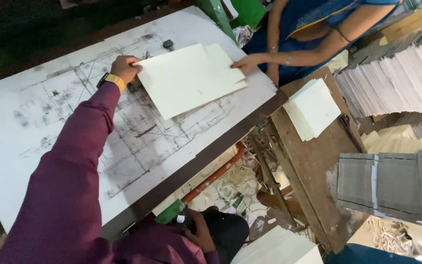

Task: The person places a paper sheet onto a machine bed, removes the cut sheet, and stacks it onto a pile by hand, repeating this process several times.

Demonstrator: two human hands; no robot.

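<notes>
I see my left hand (124, 68) pinching the near edge of the pale cream paper sheets (191, 78) on the smudged white counter (35, 112); my right hand (201, 233), low beside me, curls loosely, its grip unclear.

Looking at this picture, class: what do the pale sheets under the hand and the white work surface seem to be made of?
The pale sheets look like matte paper or thin card: flat, thin-edged, cream. The white work surface seems a painted or laminated board, scuffed with dark marks. The left hand rests at the sheets' edge.
</notes>
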